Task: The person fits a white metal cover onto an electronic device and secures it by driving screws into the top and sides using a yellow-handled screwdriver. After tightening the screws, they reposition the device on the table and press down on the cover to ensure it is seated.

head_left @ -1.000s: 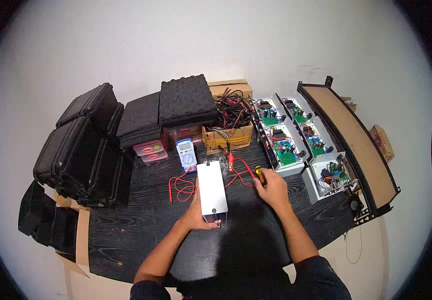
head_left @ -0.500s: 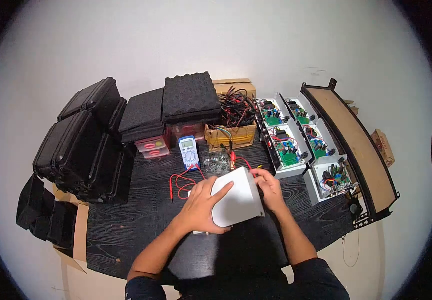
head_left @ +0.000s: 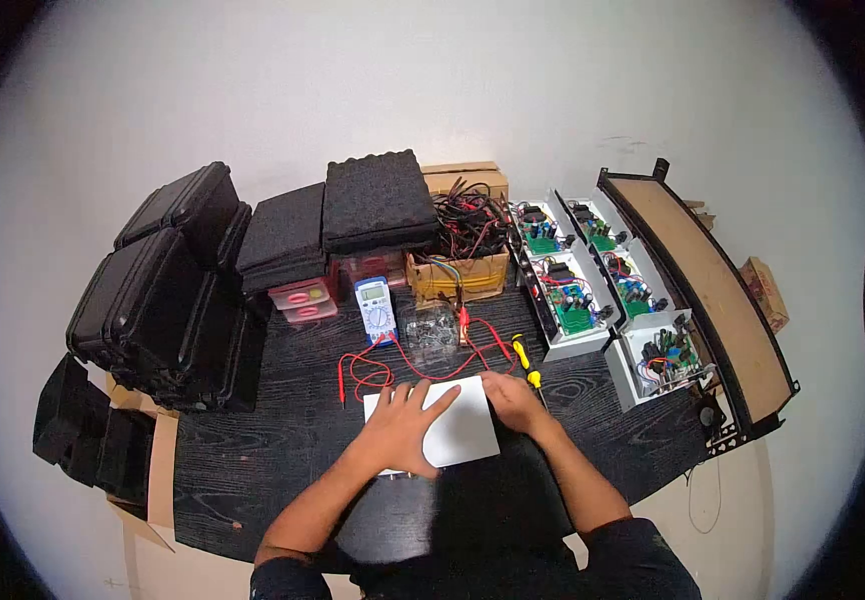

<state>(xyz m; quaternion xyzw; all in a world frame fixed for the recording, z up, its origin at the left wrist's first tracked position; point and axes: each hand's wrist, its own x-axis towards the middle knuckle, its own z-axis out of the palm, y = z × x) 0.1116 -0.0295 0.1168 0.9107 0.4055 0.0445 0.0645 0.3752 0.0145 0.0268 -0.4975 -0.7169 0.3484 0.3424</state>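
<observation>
left hand (head_left: pixel 398 427) lies splayed across the white box (head_left: pixel 468 430); right hand (head_left: pixel 515 404) touches its right edge, grip unclear; open desk (head_left: pixel 253 470) spreads leftward; multimeter (head_left: pixel 377 312) print too small to read.

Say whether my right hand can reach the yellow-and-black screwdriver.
Probably yes: the screwdriver lies beyond your right hand, nothing visible between, though that hand is at the white rectangular box.
</observation>
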